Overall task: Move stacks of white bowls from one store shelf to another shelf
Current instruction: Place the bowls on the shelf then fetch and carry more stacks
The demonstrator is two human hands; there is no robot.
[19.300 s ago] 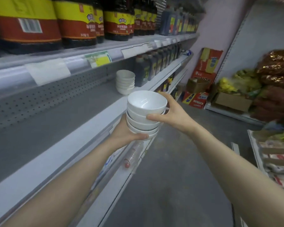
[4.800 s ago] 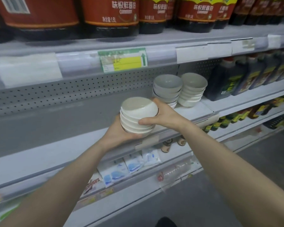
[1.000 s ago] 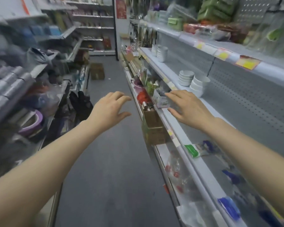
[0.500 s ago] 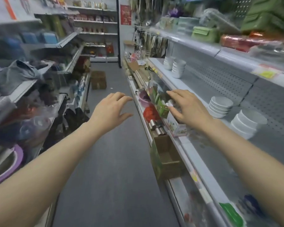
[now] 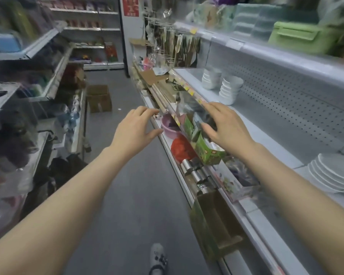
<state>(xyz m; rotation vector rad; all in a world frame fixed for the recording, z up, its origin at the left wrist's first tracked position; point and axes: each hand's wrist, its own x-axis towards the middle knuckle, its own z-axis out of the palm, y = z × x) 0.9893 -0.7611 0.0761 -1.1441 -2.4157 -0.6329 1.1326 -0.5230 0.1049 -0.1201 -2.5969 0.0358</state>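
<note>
Two stacks of white bowls stand ahead on the grey shelf (image 5: 270, 116) to my right: a nearer stack (image 5: 229, 90) and a farther stack (image 5: 210, 78). A low pile of white dishes (image 5: 332, 172) sits on the same shelf at the right edge, beside my right forearm. My left hand (image 5: 135, 128) is stretched out over the aisle, empty, fingers apart. Hovering above the shelf's front edge, my right hand (image 5: 224, 124) is also empty with spread fingers. Both hands are well short of the bowl stacks.
Below the shelf's edge lie a pink basin (image 5: 168, 127), a red item (image 5: 182, 148), green boxes (image 5: 209, 149) and steel cups (image 5: 197, 173). A cardboard box (image 5: 98, 98) stands on the aisle floor ahead. Cluttered shelves line the left side. My shoe (image 5: 157, 259) shows below.
I have moved forward along the aisle: the low pile of dishes has slid back to my right forearm and the two far bowl stacks are closer. Both hands stay empty and outstretched.
</note>
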